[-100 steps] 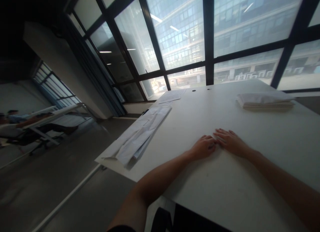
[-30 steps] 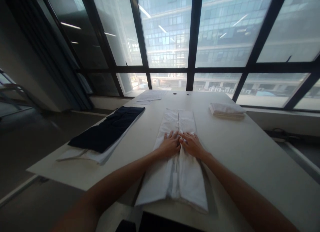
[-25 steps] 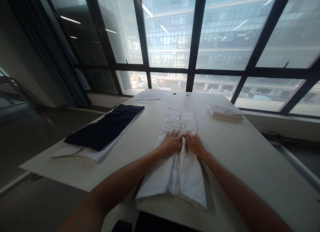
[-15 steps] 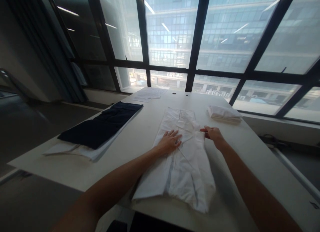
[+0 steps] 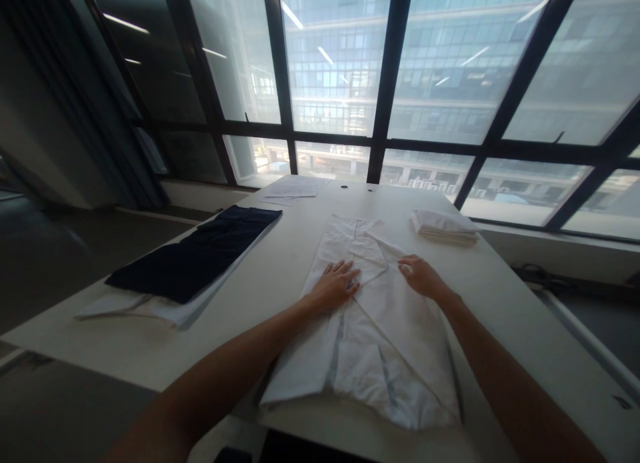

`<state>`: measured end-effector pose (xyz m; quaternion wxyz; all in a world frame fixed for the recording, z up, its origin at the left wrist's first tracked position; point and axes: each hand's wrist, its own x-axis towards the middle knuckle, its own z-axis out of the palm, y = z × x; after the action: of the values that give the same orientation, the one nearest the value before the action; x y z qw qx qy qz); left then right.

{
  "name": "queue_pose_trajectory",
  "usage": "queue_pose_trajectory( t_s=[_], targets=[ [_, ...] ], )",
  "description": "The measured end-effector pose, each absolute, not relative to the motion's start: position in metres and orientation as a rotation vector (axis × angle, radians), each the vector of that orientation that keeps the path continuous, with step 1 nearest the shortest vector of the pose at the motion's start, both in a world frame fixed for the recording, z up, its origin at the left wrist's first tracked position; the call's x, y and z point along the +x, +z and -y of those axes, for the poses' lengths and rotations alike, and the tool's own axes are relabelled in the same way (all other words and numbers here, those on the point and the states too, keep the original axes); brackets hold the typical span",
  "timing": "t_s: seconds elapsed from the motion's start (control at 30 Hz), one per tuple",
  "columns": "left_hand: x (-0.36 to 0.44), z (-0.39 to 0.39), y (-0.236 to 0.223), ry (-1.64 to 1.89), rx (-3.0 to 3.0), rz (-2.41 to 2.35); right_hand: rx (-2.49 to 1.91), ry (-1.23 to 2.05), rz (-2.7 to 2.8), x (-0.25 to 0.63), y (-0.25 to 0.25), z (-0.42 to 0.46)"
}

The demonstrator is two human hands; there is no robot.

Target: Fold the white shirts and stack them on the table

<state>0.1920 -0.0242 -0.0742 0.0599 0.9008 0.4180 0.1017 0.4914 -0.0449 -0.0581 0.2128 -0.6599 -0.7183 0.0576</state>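
White cloth (image 5: 377, 310): on the table (image 5: 505, 330), long axis running from the near edge toward the windows (image 5: 335, 63).
Left hand (image 5: 334, 287): open, laid flat on it.
Right hand (image 5: 421, 276): fingers bent at its right side — cannot tell whether gripping.

From view centre: dark folded cloth (image 5: 200, 253) at 9 o'clock, curtain (image 5: 75, 96) at 10, windows (image 5: 335, 56) at 12, white folded stack (image 5: 444, 226) at 3.

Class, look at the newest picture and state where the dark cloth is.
In the head view, the dark cloth lies on the table's left side, on top of white cloth.
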Motion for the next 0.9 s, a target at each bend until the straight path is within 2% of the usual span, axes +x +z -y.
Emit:
queue_pose_trajectory(
  t_s=[0.1,0.2,0.33,0.5,0.7,0.9],
  targets=[
    [0.193,0.026,-0.074,0.325,2.745,-1.282,-1.69,0.191,2.122,0.461,-0.077,0.031],
    [0.193,0.026,-0.075,0.339,2.759,-1.271,-1.763,0.223,2.157,0.455,-0.087,0.006],
    [0.192,0.025,-0.077,0.366,2.754,-1.266,-1.796,0.171,2.209,0.476,-0.085,-0.037],
    [0.191,0.024,-0.077,0.393,2.742,-1.246,-2.066,0.171,1.994,0.517,-0.083,-0.076],
    [0.193,0.025,-0.077,0.399,2.71,-1.241,-2.244,0.177,1.811,0.542,-0.093,-0.095],
    [0.195,0.027,-0.07,0.574,2.66,-1.38,-2.244,0.192,1.768,0.542,-0.084,-0.094]
  ],
)
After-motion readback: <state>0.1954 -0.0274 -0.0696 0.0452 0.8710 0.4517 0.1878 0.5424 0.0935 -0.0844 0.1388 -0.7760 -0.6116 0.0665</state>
